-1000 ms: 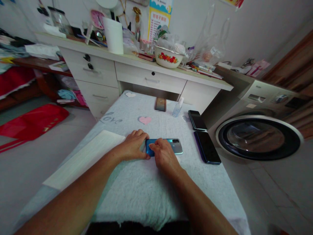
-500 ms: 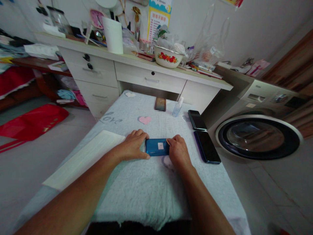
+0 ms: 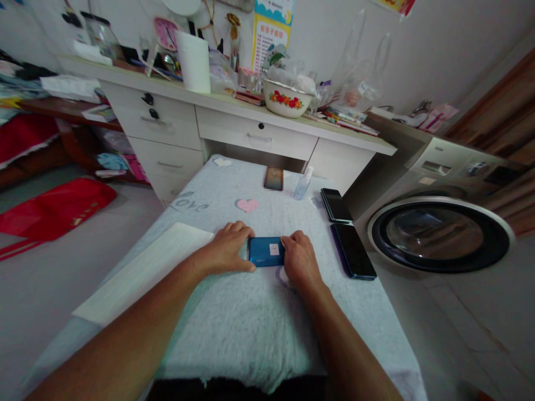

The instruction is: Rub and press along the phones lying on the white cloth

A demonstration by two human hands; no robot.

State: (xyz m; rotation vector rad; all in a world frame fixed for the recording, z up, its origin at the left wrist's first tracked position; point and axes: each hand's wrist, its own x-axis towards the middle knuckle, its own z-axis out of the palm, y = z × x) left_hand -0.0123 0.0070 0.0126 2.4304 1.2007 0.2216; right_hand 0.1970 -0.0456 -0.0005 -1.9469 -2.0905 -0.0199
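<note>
A blue smartphone (image 3: 259, 253) lies back up on the cloth-covered table, with a small pale label near its middle. My left hand (image 3: 229, 248) grips its left end, thumb at the near edge and fingers at the far edge. Closed over the right end is my right hand (image 3: 300, 257), its fingertips pressed together on the phone's back. Something small and tan may show at those fingertips, too little of it to name. The hand covers the phone's right end.
Two dark phones, one (image 3: 336, 205) behind the other (image 3: 354, 251), lie at the right edge. A clear spray bottle (image 3: 301, 185) stands beyond, beside a blurred-out small item (image 3: 273, 178). A folded white cloth (image 3: 144, 273) lies left. A washing machine (image 3: 443, 167) stands right.
My right hand has slid slightly left across the phone's back, covering more of its right end. My left hand and the phone have stayed in place.
</note>
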